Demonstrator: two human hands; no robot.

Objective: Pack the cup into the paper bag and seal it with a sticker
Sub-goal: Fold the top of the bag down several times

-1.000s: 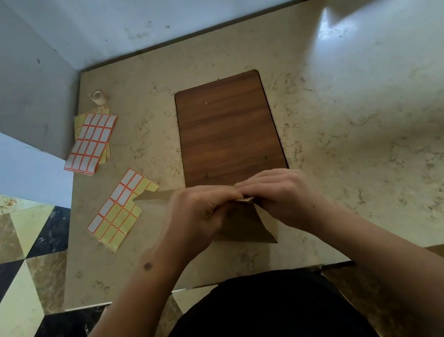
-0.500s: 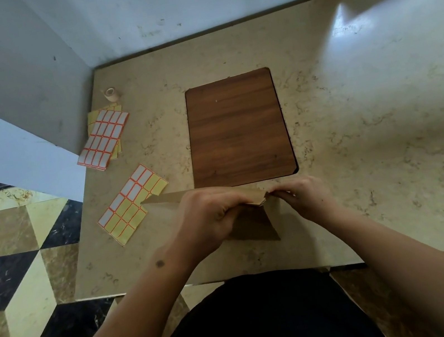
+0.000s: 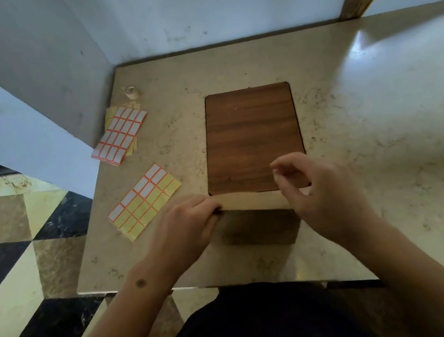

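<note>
A brown paper bag (image 3: 257, 225) lies near the table's front edge, its top folded over into a lighter strip. My left hand (image 3: 186, 227) grips the left end of that fold. My right hand (image 3: 315, 191) hovers at the bag's right end with fingers curled and apart, holding nothing that I can see. The cup is hidden; I cannot tell whether it is inside the bag. A partly used sticker sheet (image 3: 144, 200) with orange-edged labels lies just left of my left hand.
A dark wooden board (image 3: 252, 136) is set into the marble table (image 3: 370, 128) behind the bag. A stack of sticker sheets (image 3: 120, 135) and a small tape roll (image 3: 131, 91) sit at the far left, near the wall. The table's left edge drops to a checkered floor.
My right hand has let go of the bag's fold and lifted off to the right. My left hand stays on the fold. The fold now lies flatter and wider across the bag.
</note>
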